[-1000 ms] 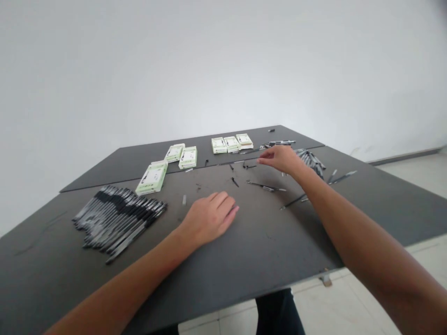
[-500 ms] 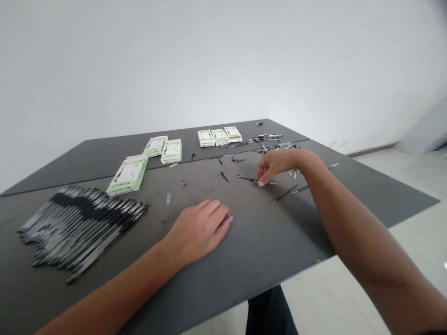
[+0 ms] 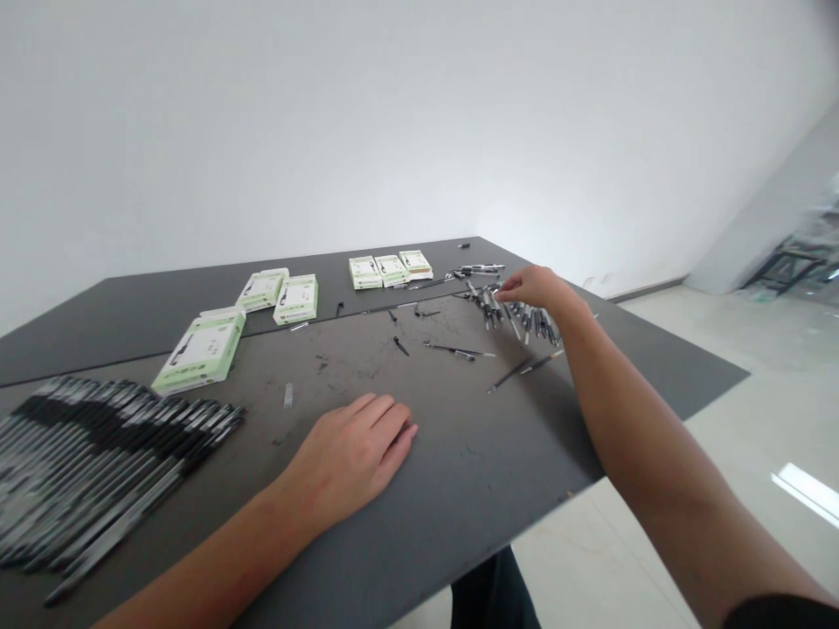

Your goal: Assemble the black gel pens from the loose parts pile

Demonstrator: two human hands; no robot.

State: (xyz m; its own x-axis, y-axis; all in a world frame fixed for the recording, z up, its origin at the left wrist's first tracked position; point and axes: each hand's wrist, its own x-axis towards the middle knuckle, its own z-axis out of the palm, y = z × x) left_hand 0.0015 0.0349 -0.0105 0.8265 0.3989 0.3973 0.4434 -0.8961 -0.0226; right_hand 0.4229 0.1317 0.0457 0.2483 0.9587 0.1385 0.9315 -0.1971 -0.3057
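Likely light, stiff and slick, far-right pens suit mid-barrel pinching; whether right hand or left hand grips one is unclear.

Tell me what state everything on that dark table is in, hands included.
Left hand: resting on the table, grip curled.
Right hand: at the jumbled pens, grip contents unclear.
Pens at left: lined up side by side.
Green-and-white boxes: lying flat.
Small pen parts: scattered.
Clear piece: lying apart.
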